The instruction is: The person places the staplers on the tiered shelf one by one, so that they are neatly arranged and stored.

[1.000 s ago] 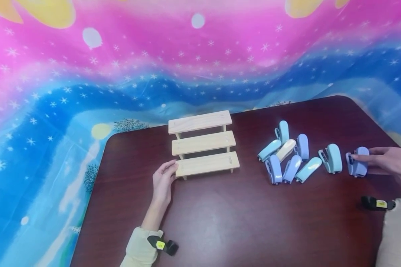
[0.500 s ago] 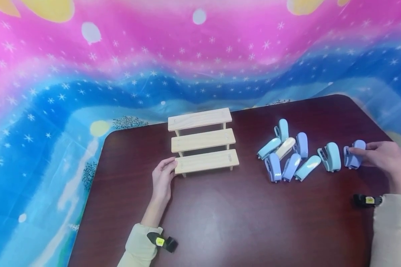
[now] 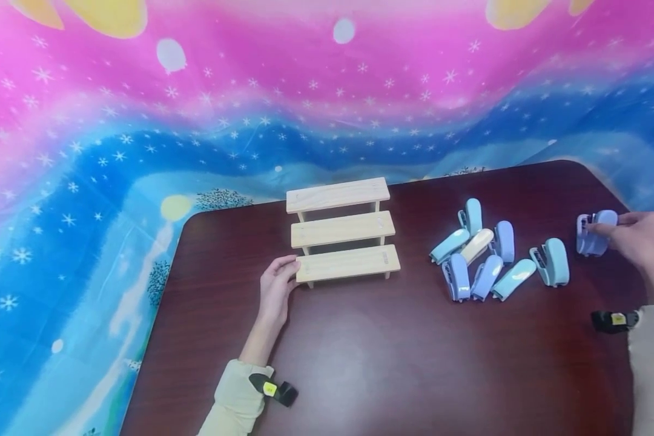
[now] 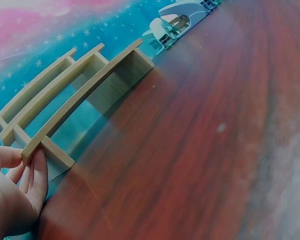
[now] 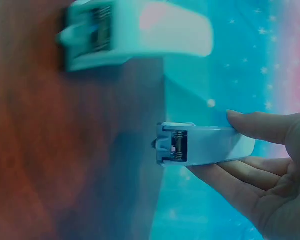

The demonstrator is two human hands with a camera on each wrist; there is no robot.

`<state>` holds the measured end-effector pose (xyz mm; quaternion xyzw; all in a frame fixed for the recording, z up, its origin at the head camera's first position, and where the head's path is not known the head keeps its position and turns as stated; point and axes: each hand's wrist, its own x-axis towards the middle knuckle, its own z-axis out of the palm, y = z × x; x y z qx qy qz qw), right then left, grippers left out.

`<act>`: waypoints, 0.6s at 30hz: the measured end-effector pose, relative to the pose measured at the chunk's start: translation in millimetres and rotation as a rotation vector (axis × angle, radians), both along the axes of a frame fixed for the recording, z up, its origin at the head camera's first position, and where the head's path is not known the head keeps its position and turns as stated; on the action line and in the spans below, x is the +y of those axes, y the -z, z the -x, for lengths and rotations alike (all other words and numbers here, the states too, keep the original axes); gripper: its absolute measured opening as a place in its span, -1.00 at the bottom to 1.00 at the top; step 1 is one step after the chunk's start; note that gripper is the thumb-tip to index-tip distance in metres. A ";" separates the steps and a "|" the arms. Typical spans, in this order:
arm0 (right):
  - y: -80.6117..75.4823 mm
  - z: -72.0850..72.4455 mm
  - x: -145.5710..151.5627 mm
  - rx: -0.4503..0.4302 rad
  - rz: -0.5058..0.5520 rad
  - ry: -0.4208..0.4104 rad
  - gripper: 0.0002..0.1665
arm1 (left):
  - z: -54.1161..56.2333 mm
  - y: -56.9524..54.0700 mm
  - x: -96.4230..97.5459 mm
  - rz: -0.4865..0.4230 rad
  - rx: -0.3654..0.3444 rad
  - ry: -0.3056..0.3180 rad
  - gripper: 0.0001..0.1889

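Note:
In the head view, my left hand [image 3: 275,289] pinches the left end of the lowest step of a pale three-step wooden display stand [image 3: 349,264]. The left wrist view shows thumb and fingers around that step's corner [image 4: 36,150]. Over at the right, my right hand [image 3: 645,242] holds a purple stapler [image 3: 596,233] between thumb and fingers. In the right wrist view this stapler [image 5: 210,145] has its spring end pointing away from the palm. Nearest to it is a teal stapler [image 3: 556,261] standing on the table.
Left of the teal stapler lies a cluster of several staplers: purple ones [image 3: 487,277], teal ones [image 3: 515,280] and a cream one [image 3: 476,245]. The dark wooden table [image 3: 414,357] ends at a patterned cloth backdrop [image 3: 316,121] behind the stand.
My right hand has moved toward the table's far side with the purple stapler, away from the teal one. The left hand keeps its hold on the stand. The head view has shifted slightly.

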<state>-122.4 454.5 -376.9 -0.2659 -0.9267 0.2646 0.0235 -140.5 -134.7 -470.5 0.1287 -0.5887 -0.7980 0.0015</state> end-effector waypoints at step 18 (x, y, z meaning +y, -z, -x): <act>-65.6 26.3 -75.7 0.274 -0.015 -0.087 -0.25 | -0.5 0.1 0.0 0.013 0.004 0.009 -0.73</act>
